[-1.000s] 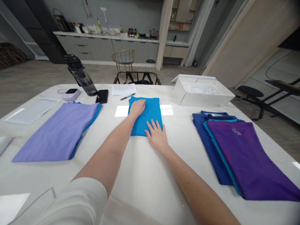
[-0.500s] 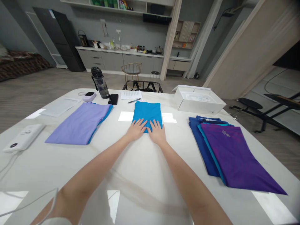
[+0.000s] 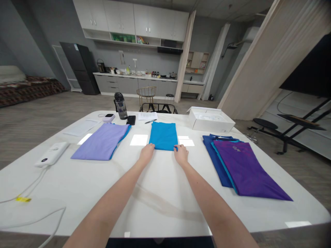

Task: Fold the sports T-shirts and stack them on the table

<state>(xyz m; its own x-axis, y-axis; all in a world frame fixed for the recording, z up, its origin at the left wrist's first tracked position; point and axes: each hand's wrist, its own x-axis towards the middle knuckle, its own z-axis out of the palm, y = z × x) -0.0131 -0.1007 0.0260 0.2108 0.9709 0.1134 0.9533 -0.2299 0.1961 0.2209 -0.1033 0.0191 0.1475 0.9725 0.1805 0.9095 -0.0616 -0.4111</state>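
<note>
A blue folded shirt (image 3: 163,135) lies flat in the middle of the white table (image 3: 160,193). My left hand (image 3: 147,152) is closed at its near left corner, fingers curled on the cloth edge. At the near right corner my right hand (image 3: 181,153) pinches the edge in the same way. To the left lies a folded lavender garment (image 3: 99,141) with blue cloth showing beneath it. On the right a purple garment (image 3: 248,168) with a small pale logo rests on top of dark blue (image 3: 219,165) and light blue cloth.
Behind the shirt are a paper sheet (image 3: 147,116), a pen (image 3: 150,121), a black phone (image 3: 131,120) and a dark bottle (image 3: 120,106). An opened white box (image 3: 210,120) stands at the back right. A white power bank (image 3: 51,154) with cables lies at the left.
Both hands have gone from lying flat with fingers spread on the blue shirt to gripping its two near corners. The view has tilted upward.
</note>
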